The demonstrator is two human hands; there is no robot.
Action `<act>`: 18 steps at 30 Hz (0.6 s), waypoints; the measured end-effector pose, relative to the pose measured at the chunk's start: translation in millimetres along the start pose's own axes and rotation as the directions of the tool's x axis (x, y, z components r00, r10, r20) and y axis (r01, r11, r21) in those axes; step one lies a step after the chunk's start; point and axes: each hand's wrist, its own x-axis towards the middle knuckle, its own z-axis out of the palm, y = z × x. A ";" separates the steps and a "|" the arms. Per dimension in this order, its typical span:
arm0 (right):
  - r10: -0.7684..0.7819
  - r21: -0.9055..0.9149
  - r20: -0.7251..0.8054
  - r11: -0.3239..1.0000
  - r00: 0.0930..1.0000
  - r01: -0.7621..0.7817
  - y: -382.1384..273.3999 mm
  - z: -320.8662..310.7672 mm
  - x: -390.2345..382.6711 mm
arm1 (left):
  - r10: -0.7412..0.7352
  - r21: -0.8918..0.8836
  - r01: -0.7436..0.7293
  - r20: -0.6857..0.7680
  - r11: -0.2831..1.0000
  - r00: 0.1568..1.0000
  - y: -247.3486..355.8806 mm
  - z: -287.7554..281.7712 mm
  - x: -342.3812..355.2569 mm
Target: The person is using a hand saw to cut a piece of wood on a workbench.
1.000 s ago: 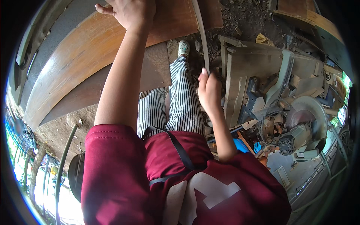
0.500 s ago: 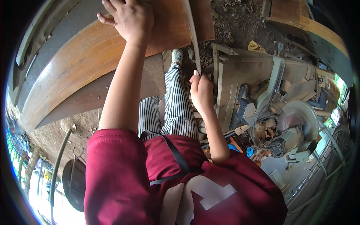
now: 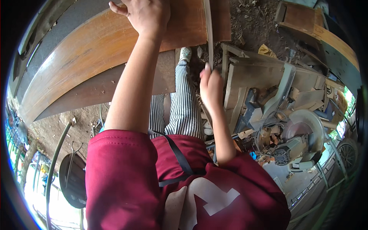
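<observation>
A brown, varnished wooden board [image 3: 92,50] spans the upper left, its surface scratched. My left hand [image 3: 147,15] lies on it at the top edge of the picture, the outer finger spread to the side; the other fingertips are cut off. Along the board's right part runs a long, thin, grey-tan strip [image 3: 209,34], seen nearly edge-on, so its kind is unclear. My right hand [image 3: 211,86] is closed round the strip's near end, thumb uppermost, slightly blurred. Below the varnished board sits a duller brown panel [image 3: 165,73].
A circular cut-off saw [image 3: 303,134] stands at right among wood scraps. Beyond my right hand is a wooden frame [image 3: 245,78]. My striped legs and a light clog [image 3: 185,53] are beneath the board. A dark round seat [image 3: 73,180] stands at lower left.
My view has shifted, so the board, strip and both hands appear farther right. My right hand stays on the strip's near end and now looks blurred; my left hand remains on the board.
</observation>
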 end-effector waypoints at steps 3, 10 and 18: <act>-0.075 0.003 -0.056 0.997 0.996 0.075 -14.7 1.4 29.3 | -0.001 -0.048 0.000 -0.013 0.999 1.000 0.2 -1.7 1.0; -0.103 -0.029 -0.056 0.994 0.993 0.102 21.3 5.0 -27.1 | 0.002 0.033 -0.003 0.037 0.999 0.999 -3.8 -0.7 -0.2; -0.202 -0.063 -0.125 0.979 0.971 0.195 -4.8 -0.1 29.5 | 0.028 0.101 -0.027 -0.010 0.995 1.000 3.3 6.6 -6.1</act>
